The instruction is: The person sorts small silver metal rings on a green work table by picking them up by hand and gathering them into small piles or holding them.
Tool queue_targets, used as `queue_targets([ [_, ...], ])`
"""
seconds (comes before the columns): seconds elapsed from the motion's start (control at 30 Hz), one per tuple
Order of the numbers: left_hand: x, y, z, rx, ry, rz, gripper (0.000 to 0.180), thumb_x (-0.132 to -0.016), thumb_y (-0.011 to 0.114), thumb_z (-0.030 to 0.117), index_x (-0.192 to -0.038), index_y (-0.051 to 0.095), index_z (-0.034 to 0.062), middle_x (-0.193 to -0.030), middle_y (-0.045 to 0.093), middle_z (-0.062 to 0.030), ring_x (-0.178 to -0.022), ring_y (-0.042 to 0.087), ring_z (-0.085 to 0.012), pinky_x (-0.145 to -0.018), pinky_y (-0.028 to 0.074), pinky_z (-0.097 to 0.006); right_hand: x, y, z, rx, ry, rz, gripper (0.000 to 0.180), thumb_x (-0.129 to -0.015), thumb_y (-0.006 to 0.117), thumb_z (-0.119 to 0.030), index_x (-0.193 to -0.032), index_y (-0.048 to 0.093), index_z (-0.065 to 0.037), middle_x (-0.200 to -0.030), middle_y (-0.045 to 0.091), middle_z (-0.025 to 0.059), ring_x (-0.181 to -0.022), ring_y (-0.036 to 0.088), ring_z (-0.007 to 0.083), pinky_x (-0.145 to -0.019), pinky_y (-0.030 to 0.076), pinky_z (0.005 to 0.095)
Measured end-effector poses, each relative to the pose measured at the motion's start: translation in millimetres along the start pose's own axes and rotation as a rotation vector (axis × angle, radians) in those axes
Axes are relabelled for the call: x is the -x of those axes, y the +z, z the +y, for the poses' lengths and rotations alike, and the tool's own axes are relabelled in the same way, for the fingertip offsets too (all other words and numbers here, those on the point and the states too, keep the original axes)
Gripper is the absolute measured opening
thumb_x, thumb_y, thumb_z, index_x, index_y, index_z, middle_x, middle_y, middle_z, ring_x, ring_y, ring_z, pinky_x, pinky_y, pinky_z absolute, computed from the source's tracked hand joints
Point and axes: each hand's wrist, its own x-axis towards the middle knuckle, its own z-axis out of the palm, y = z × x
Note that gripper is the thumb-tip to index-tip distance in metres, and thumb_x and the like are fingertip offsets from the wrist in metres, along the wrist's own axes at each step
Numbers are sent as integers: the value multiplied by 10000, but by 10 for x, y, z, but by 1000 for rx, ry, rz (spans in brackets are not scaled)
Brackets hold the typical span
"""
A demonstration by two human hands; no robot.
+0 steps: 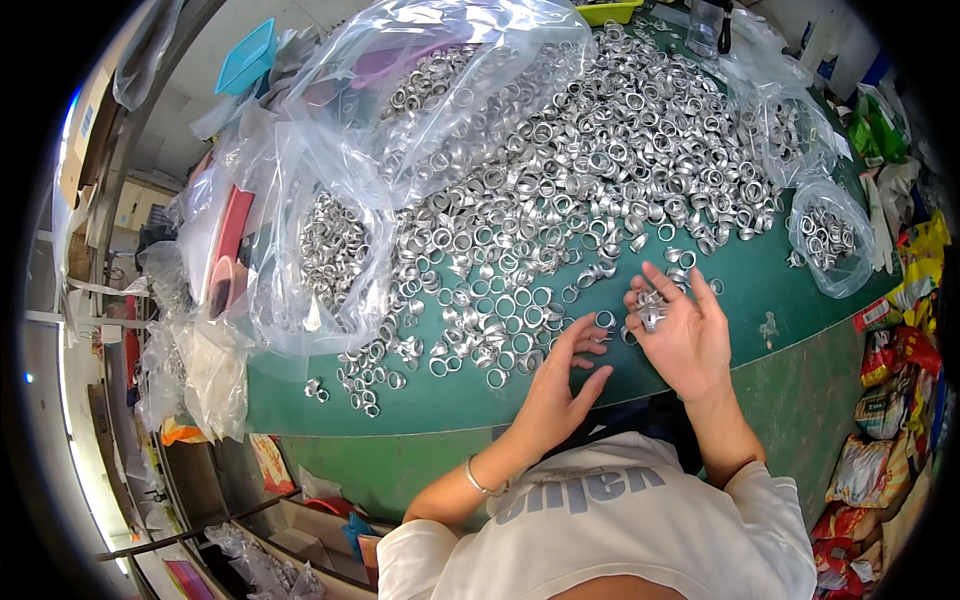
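Observation:
My right hand [690,350] is turned palm up, with a few silver metal rings [651,311] lying in its cupped fingers. Just left of it, my left hand [562,385] hovers over the near part of the table, thumb spread away from half-bent fingers. A single ring [605,319] shows by its fingertips; whether they touch it I cannot tell. Beyond both hands spreads a large heap of similar metal rings [640,130]. Looser rings [500,325] lie scattered in front of it, left of my hands.
Clear plastic bags with rings stand on the green table [450,405]: a large bag [375,270] at left and a small bag [832,240] at right. A blue tray [247,57] is at the far left. Colourful packets [870,470] are piled beyond the table's right side.

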Motion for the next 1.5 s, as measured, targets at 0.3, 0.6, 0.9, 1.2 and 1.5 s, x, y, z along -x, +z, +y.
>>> queue_targets([
  [0.3,-144,100,55,-507,345,124,654,-711,766,15,-1300,483,53,-1289,467,-175,-1079,533,-320,-888,479,-379,147,159,281,454,35,-58,443,-1043,339,-240,-1403,350,18,-1386,422,160,-1299,415,248,-1054,361,387],
  [0.6,-133,15,14,-495,277,128,499,-816,669,66,-1287,502,57,-1130,535,-155,-975,558,-329,-813,494,-394,246,179,289,610,125,-179,642,-968,459,-110,-1500,122,11,-1436,348,224,-1325,393,320,-1085,326,452],
  [0.9,-113,-710,-133,1012,-389,77,379,-939,584,116,-1305,506,54,-984,594,-16,-870,570,-85,-648,464,-203,251,202,221,979,85,-272,528,-943,538,-150,-1406,358,27,-1334,515,232,-1074,606,286,-884,465,354],
  [1.2,-389,-1304,308,878,48,751,552,-935,533,71,-1413,275,-27,-1372,394,-237,-1218,505,-387,-982,488,-418,215,124,209,1039,79,-345,420,-944,559,-188,-1292,487,36,-1193,606,184,-958,612,216,-814,474,309],
  [1.5,60,-667,-106,-661,129,126,396,-874,653,160,-1249,560,74,-1258,559,-109,-1173,526,-284,-1027,374,-485,198,152,13,1836,-297,106,358,-771,669,32,-1123,626,-18,-1013,619,91,-817,544,167,-738,431,264],
])
